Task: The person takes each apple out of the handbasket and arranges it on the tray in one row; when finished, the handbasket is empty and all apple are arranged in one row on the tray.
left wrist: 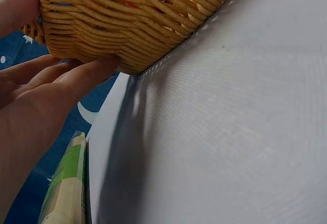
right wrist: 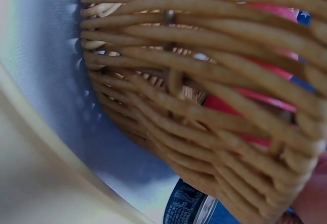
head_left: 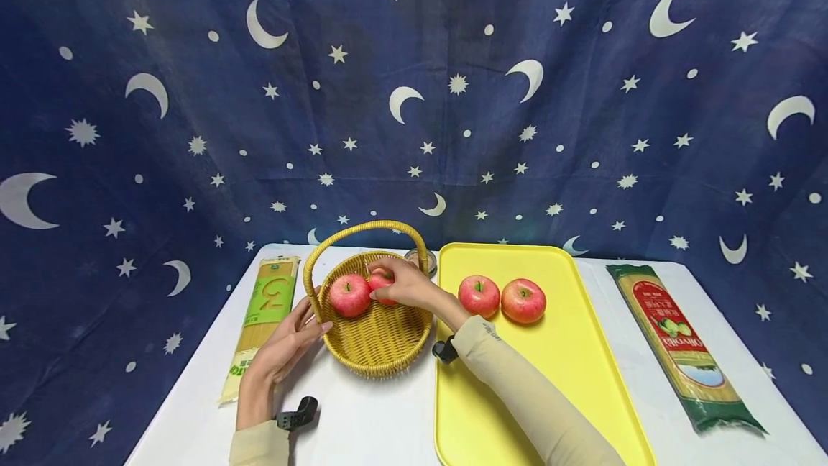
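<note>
A round yellow wicker basket (head_left: 382,347) with a tall arched handle stands on the white table. My left hand (head_left: 282,351) grips its left side, thumb at the rim; in the left wrist view the fingers (left wrist: 84,76) lie against the outer weave. Inside the basket, my right hand (head_left: 409,285) holds a red apple (head_left: 380,280), partly hidden by the fingers. Another red apple (head_left: 350,295) lies in the basket just left of it. The right wrist view shows mostly the basket's woven side (right wrist: 204,81), with red showing through the gaps.
Two apples, one left (head_left: 479,297) and one right (head_left: 523,301), lie on a yellow tray (head_left: 582,351). A noodle pack (head_left: 268,308) lies at the left, a spaghetti pack (head_left: 679,336) at the right. Behind the basket stands a small round container (head_left: 432,265). A starry curtain (head_left: 453,128) hangs behind.
</note>
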`<state>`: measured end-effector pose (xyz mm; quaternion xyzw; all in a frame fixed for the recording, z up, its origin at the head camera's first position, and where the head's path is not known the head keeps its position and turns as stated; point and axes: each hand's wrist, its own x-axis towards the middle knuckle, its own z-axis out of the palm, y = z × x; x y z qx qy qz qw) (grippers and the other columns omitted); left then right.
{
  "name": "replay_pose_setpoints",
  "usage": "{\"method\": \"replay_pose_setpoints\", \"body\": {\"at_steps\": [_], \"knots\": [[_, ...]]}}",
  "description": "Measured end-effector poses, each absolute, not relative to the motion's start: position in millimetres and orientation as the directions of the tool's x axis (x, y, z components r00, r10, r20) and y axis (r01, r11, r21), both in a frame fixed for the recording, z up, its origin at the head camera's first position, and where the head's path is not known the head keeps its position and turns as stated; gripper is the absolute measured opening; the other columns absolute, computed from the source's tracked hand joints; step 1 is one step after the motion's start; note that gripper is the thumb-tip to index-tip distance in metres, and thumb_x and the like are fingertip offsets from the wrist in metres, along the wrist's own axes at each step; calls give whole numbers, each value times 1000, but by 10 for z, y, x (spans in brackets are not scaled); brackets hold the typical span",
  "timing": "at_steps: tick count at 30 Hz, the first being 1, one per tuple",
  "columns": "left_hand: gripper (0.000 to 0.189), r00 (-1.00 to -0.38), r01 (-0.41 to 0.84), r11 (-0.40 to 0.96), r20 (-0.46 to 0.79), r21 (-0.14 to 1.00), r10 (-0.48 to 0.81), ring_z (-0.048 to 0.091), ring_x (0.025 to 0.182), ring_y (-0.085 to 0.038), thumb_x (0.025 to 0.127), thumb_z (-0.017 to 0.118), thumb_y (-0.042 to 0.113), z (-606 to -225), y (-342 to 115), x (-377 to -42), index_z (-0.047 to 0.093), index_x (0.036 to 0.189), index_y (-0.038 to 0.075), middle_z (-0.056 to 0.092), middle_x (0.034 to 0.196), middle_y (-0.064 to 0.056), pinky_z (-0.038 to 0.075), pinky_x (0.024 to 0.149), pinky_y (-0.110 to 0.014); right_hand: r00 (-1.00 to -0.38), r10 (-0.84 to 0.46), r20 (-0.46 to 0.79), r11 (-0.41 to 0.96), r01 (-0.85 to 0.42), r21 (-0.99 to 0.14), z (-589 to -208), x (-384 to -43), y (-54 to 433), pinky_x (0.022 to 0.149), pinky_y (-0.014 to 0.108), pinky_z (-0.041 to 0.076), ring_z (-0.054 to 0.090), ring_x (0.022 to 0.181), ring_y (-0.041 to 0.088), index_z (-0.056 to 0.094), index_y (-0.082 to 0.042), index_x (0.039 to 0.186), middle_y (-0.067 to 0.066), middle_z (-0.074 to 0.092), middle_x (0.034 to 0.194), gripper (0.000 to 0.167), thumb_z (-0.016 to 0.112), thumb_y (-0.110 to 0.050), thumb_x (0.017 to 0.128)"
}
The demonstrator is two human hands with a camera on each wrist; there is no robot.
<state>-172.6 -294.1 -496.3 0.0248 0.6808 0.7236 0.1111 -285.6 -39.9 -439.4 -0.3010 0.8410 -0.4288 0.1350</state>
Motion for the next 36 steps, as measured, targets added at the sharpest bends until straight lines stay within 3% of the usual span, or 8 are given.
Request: {"method": "replay_pose_setpoints", "body": {"at_steps": [5,13,21,29,36], "knots": [[88,-974,-114,-75,-96,991,204,19,156,-31,98,61,3,-4967,-2943,-1719,6,166,11,8,173,-13,35,108,-13,-784,-620,18,461,-382,-801,-4395,-2847,-388,111,43,47,60,126,29,59,-3,141,14,63,139,61,80,-15,85],[89,-973,-125,-62,-111,990,202,20,156,-31,98,62,5,-4979,-2927,-1727,6,166,12,9,173,-13,32,114,-20,-749,-663,-7,488,-425,-763,-4418,-2828,-332,114,45,44,56,131,29,62,-3,135,12,65,136,57,81,-12,82],[90,-975,-122,-73,-106,990,194,22,155,-32,98,63,6,-4982,-2946,-1720,6,166,12,9,173,-12,39,107,-14,-703,-711,-17,492,-480,-726,-4446,-2792,-246,115,42,43,53,131,26,63,-7,137,9,63,140,63,86,-15,79],[89,-975,-129,-56,-116,990,192,23,154,-32,98,64,8,-4972,-2954,-1717,7,166,12,10,173,-12,38,108,-14,-634,-772,-42,464,-518,-718,-4509,-2787,-203,121,46,37,42,146,28,67,-17,134,7,55,150,55,83,-13,81],[90,-973,-137,-49,-126,989,192,23,155,-31,98,64,9,-4974,-2947,-1721,6,166,13,10,173,-11,37,110,-16,-614,-788,-44,467,-549,-693,-4490,-2781,-191,120,47,38,41,146,28,65,-15,137,8,54,149,61,83,-10,78]]}}
